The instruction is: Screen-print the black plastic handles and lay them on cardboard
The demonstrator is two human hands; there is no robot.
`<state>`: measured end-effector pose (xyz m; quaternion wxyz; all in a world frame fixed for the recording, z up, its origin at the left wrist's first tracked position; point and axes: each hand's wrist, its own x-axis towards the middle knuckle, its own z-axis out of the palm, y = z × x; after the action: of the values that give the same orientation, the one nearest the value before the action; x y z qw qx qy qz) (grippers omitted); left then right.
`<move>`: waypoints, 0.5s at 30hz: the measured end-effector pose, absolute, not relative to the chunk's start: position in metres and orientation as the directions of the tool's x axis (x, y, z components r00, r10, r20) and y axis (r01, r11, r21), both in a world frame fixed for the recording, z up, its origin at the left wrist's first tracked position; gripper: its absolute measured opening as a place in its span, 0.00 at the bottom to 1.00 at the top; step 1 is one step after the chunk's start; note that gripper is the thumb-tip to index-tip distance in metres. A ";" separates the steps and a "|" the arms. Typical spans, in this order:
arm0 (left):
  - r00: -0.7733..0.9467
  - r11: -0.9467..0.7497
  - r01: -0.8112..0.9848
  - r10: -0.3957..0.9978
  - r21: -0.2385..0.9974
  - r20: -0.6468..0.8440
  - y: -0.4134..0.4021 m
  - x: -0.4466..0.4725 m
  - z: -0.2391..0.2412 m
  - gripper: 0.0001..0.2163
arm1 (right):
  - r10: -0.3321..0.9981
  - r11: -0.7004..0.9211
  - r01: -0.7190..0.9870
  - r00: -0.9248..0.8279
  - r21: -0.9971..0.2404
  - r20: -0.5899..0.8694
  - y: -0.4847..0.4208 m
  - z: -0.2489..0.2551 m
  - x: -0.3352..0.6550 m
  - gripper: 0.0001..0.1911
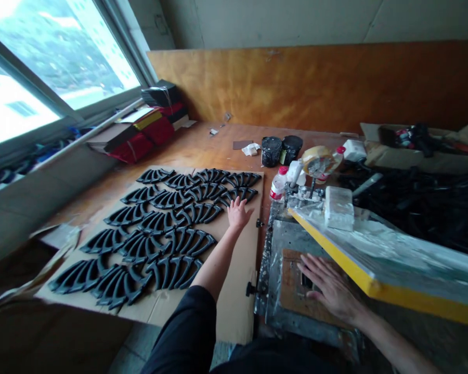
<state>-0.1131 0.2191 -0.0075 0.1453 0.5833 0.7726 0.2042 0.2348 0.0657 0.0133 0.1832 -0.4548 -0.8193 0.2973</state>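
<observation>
My left hand (238, 213) reaches out over a cardboard sheet (237, 291), fingers spread, touching a black fan-shaped piece (234, 196) in the rows of several such pieces (156, 236). My right hand (329, 288) lies flat, fingers apart, on a brown pad (292, 291) on the grey printing base (275, 249), with a small dark piece under its fingers. A yellow-framed screen (359, 270) is lifted at an angle above it.
Two black ink pots (281, 149), white bottles with red caps (277, 184), a tape roll (315, 158) and a white block (338, 208) sit behind the screen. Red and black stacks (148, 130) lie by the window. Black material (421, 200) piles up at the right.
</observation>
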 end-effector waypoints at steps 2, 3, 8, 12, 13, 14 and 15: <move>-0.247 0.142 0.713 0.967 0.686 0.057 0.204 -0.097 0.019 0.21 | 0.768 0.536 0.625 -0.640 -0.567 0.019 0.059 0.005 0.237 0.29; -0.227 0.089 0.604 0.972 0.792 0.065 0.195 -0.087 0.037 0.21 | 0.713 0.606 0.605 -0.701 -0.517 0.017 0.056 0.002 0.238 0.31; -0.054 -0.075 0.083 0.995 0.994 0.079 0.139 -0.028 0.140 0.30 | 0.599 0.732 0.478 -0.791 -0.485 0.124 0.047 0.006 0.251 0.24; 0.020 -0.117 0.038 0.993 0.992 0.116 0.090 0.010 0.181 0.32 | 0.819 0.545 0.583 -0.525 -0.602 0.233 0.060 0.021 0.288 0.11; 0.004 -0.118 0.045 0.993 0.992 0.118 0.080 0.014 0.181 0.32 | 0.885 0.453 0.629 -0.400 -0.631 0.236 0.068 0.024 0.303 0.10; -0.018 -0.107 0.055 0.994 0.993 0.108 0.069 0.016 0.178 0.32 | 0.929 0.368 0.657 -0.291 -0.658 0.228 0.077 0.026 0.320 0.11; -0.037 -0.081 0.069 0.996 0.994 0.083 0.059 0.016 0.172 0.31 | 0.954 0.301 0.669 -0.211 -0.680 0.214 0.087 0.027 0.338 0.12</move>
<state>0.0164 0.0586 0.1721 0.4519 0.5266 0.5054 0.5129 0.3377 0.0871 0.0274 0.3118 -0.5454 -0.7437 0.2286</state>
